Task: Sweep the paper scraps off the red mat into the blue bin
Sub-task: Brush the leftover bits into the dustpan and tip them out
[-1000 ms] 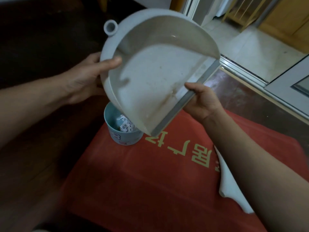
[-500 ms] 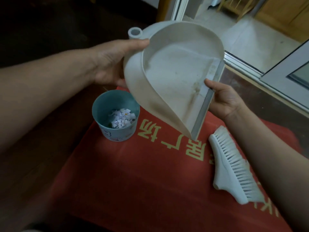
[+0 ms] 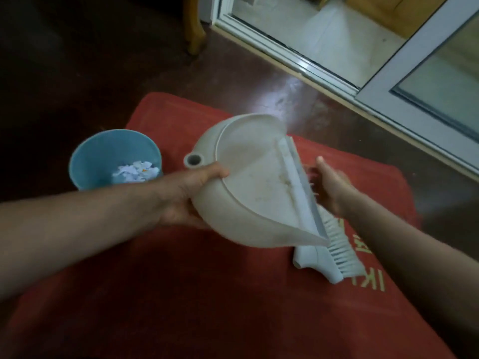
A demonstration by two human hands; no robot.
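While left hand (image 3: 185, 200) grips dustpan (image 3: 248, 185), right hand (image 3: 333, 189) slack beside it

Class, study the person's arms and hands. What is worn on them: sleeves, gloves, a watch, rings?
Nothing worn shows. The left forearm and right forearm are bare to the frame's edge, no sleeve in view. The left hand and right hand are ungloved; no watch, bracelet or ring is visible, though the picture is dim.

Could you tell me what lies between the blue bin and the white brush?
The head view shows the pale dustpan, gripped by the left hand, between the blue bin and the brush, above the red mat.
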